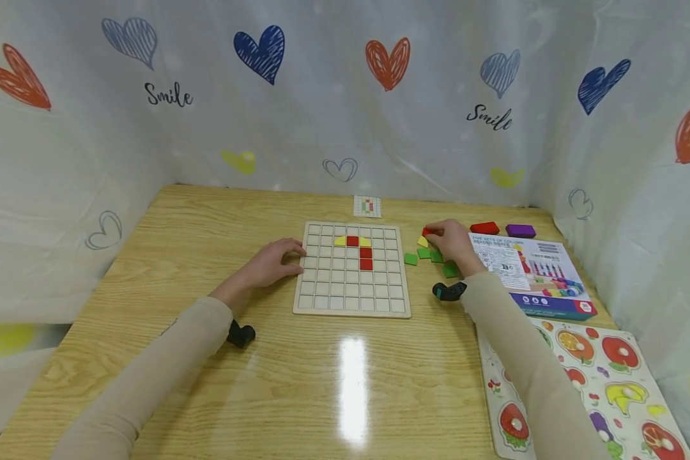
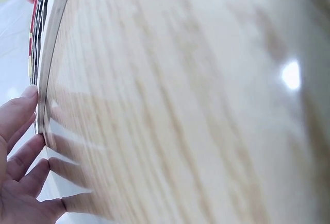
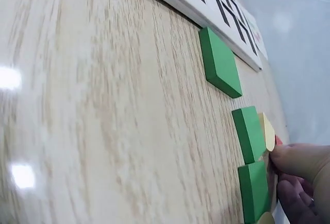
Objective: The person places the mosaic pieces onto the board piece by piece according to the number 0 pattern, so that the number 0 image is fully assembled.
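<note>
My left hand [image 1: 273, 263] sits just left of the frame's centre, its fingers apart, thumb and fingertips touching the left edge of the wooden grid board [image 1: 321, 289]. In my left wrist view that contact shows at the lower left, where fingertips meet their reflections in the glossy bench [image 1: 299, 383].

My right hand [image 1: 453, 241] is right of centre in the head view, thumb and finger clamped on a small red piece [image 1: 426, 231], mostly hidden behind the fingertips in the right wrist view. Just below it lies a yellow piece [image 1: 422, 241], and around and under my hand are four green pieces [image 1: 411, 259], the leftmost just beside the board's right edge.

The board lies flat at the middle of the frame. In its upper part, a red square [image 1: 352, 241] sits between two yellow corner pieces [image 1: 340, 241], with two more red squares [image 1: 365, 259] stacked below the right-hand yellow one. Beyond the board's far edge, at upper centre, is a small pattern card [image 1: 367, 206].

At the right, past my hand, a red block [image 1: 485, 228] and a purple block [image 1: 520, 230] lie behind a printed box [image 1: 552, 268]; a fruit puzzle [image 1: 595, 377] fills the lower right, partly under my right sleeve [image 1: 529, 364].
</note>
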The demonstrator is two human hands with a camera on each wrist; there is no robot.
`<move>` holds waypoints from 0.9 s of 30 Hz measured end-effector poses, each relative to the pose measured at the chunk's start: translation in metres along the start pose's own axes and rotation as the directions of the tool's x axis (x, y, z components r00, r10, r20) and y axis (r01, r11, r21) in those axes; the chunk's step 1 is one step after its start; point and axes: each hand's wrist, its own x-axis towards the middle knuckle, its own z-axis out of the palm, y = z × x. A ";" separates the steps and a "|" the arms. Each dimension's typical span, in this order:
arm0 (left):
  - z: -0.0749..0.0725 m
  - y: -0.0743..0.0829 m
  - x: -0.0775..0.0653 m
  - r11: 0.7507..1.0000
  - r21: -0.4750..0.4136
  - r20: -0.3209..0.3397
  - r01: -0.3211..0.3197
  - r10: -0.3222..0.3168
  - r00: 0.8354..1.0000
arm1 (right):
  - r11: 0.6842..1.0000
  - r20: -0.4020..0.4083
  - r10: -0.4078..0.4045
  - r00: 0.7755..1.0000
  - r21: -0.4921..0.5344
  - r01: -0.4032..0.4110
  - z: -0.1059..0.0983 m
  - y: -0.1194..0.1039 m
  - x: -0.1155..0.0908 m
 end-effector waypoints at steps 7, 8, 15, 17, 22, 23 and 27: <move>-0.001 -0.001 0.000 1.000 0.003 0.006 0.004 -0.004 1.000 | 0.999 0.049 -0.024 0.998 -0.037 0.026 -0.004 0.003 0.003; -0.001 0.000 0.000 1.000 0.002 0.008 0.006 -0.006 1.000 | 0.999 0.053 -0.026 0.998 -0.040 0.028 -0.004 0.003 0.004; -0.001 0.000 0.000 1.000 -0.005 0.014 0.015 -0.015 1.000 | 1.000 0.062 -0.018 0.998 -0.020 0.019 -0.004 0.003 0.003; 0.000 0.000 0.000 1.000 -0.009 0.012 0.017 -0.017 1.000 | 1.000 0.059 -0.021 0.998 -0.012 0.021 -0.004 0.002 0.002; 0.000 -0.002 0.001 1.000 -0.022 0.009 0.019 -0.018 1.000 | 0.999 0.044 -0.044 0.998 -0.004 0.044 -0.003 0.001 0.001; 0.001 -0.003 0.001 1.000 -0.024 0.007 0.017 -0.017 1.000 | 0.999 0.041 -0.047 0.998 -0.005 0.047 -0.003 0.002 0.001; 0.001 -0.004 0.000 1.000 -0.026 0.001 0.007 -0.007 1.000 | 0.999 0.032 -0.049 0.998 -0.019 0.050 -0.001 0.003 0.001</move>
